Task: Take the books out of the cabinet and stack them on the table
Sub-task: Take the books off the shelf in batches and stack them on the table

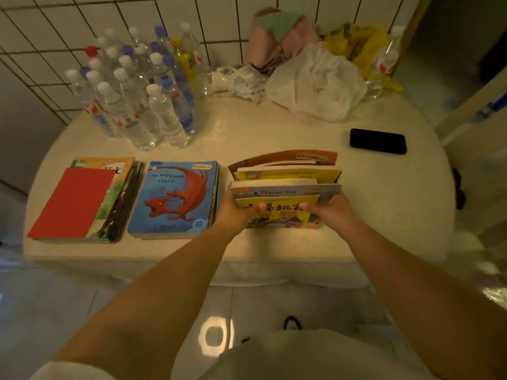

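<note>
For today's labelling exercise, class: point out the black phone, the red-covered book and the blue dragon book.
black phone [378,141], head view, middle of its dark face.
red-covered book [72,202], head view, centre of the plain red cover.
blue dragon book [172,197], head view, on the dragon's body.

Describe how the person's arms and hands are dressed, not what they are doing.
Both forearms are bare. The left hand and the right hand wear no gloves, and no watch or bracelet shows. A pale short sleeve covers the left upper arm at the bottom edge.
</note>
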